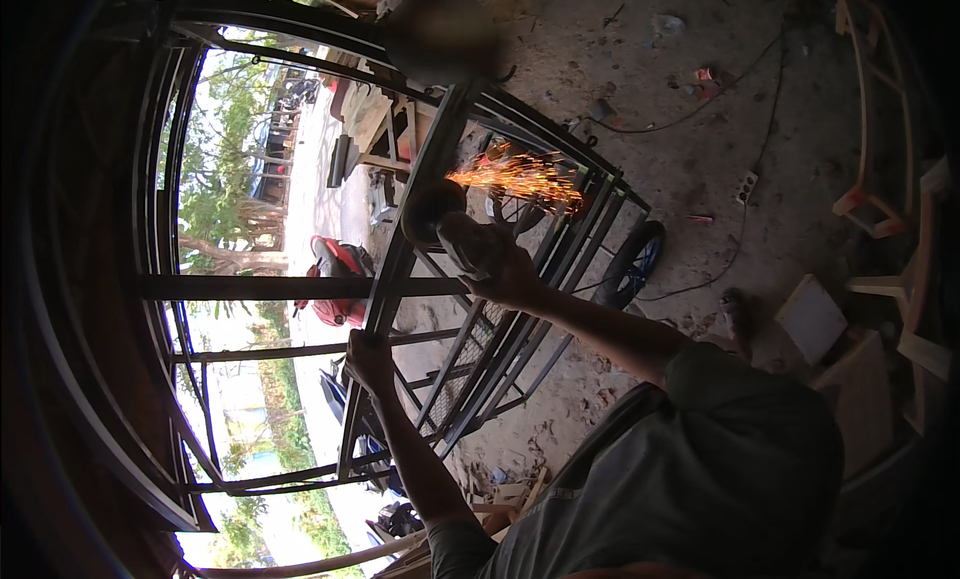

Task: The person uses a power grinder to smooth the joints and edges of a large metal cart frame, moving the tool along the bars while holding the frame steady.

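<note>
floor (570, 54) | right hand (508, 277): sparking grinder (466, 241) | left hand (370, 363) on frame (382, 297)

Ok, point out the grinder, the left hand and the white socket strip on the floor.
Grinder (468, 243): head view, on its body.
Left hand (370, 363): head view, on its middle.
White socket strip (747, 187): head view, on its face.

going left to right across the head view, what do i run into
Tree trunk → left hand on the metal frame → right hand holding the grinder → black-tyred wheel → white socket block → pale board
</note>
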Action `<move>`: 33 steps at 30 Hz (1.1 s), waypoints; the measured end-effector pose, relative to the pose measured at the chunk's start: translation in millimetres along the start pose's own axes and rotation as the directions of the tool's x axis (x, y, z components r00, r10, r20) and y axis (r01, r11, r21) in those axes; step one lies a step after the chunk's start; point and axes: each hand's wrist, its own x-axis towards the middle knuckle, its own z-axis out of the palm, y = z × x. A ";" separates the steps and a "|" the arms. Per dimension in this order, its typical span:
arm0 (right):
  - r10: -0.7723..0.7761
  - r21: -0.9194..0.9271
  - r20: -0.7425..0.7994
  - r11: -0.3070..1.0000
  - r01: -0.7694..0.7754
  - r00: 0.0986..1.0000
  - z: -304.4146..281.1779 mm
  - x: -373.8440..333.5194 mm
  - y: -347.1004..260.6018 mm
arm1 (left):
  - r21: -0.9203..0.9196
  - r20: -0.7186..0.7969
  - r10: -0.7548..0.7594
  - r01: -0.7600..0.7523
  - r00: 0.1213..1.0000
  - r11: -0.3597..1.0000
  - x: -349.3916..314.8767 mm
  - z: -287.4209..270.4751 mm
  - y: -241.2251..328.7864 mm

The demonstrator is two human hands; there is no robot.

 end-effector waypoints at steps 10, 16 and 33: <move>0.155 0.083 0.008 0.984 -0.155 0.988 10.5 -31.7 51.6 | -0.032 -0.016 0.012 -0.012 1.000 0.999 -1.1 -0.3 -3.0; -0.027 0.172 -0.068 0.984 0.039 0.997 26.5 -15.0 39.6 | -0.084 -0.030 0.017 -0.020 0.999 0.996 0.6 2.3 -3.9; 0.143 0.255 -0.044 0.959 -0.127 0.989 20.6 -14.3 16.1 | -0.073 -0.050 0.042 -0.046 0.998 0.996 1.4 3.5 -4.3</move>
